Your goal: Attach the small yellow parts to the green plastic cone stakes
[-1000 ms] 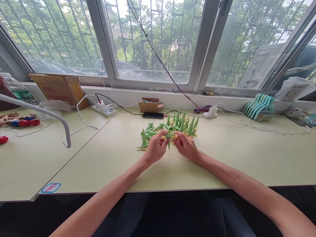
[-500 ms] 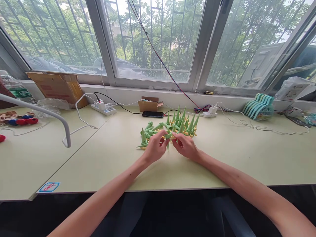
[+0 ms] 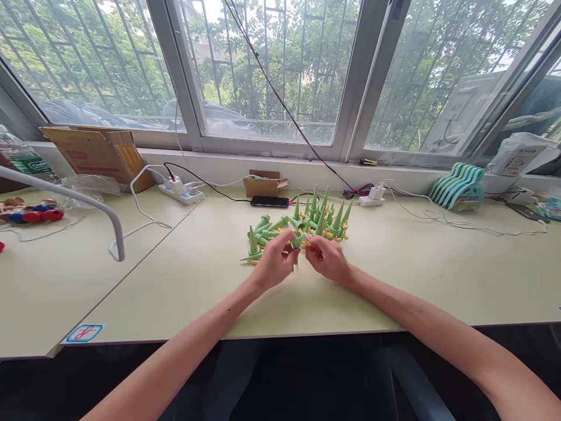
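Pinching a green spike [image 3: 297,239] in left hand [image 3: 277,258], can't tell for right hand [image 3: 328,258]. Looks partway: upright spikes [image 3: 320,224] 1 o'clock, loose spikes [image 3: 279,223] 10.

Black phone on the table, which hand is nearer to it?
Left: the left hand is almost straight in front of the phone; the right hand is also in front, but farther to the right.

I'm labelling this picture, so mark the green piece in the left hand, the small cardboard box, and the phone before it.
Green piece [image 3: 298,240]: head view, on its rounded upper end.
Small cardboard box [image 3: 263,187]: head view, on its front wall.
Phone [image 3: 269,202]: head view, mid-screen.
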### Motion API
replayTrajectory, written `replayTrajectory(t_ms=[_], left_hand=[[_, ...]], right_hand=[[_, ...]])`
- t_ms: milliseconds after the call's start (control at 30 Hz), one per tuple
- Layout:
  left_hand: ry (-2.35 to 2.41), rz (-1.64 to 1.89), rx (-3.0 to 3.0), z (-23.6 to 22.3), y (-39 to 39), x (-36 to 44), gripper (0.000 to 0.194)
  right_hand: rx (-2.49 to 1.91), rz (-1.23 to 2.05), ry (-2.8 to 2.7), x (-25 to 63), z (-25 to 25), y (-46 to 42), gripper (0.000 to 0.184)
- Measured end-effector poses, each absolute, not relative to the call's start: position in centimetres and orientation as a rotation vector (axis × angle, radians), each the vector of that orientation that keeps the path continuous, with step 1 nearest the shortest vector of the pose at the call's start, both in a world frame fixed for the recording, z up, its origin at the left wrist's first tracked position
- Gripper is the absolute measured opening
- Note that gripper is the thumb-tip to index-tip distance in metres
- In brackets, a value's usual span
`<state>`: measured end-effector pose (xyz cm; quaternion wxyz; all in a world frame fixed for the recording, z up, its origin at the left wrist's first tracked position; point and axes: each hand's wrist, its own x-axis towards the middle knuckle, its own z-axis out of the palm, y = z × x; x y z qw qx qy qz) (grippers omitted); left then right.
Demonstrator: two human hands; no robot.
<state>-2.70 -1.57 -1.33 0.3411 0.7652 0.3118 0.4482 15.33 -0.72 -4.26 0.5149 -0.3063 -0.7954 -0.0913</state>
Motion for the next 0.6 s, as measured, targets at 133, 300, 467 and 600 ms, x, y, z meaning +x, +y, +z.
replayTrajectory(t_ms=[133,300,467,600], left_hand=[[0.806,1.158,1.986,-1.32,-1.56,-2.68,0.008],[0.799,1.152,1.999,-1.31,-1.53,-2.74,0.008],[0.797,1.149,2.010,-1.43,-1.48,-2.77,0.007],[0.795,1.145,2.019,-1.58,-1.40,-2.78,0.006]], right_hand=[[-0.726,-0.194,-1.911,15.37,-4.22,-0.71,0.014],[-0.732,-0.163,-1.914,15.34,-4.10,-0.81,0.013],[-0.737,-0.123,-1.913,15.33,-3.98,-0.95,0.013],[-0.757,-0.120,-1.914,15.39,-4.05,-0.88,0.013]])
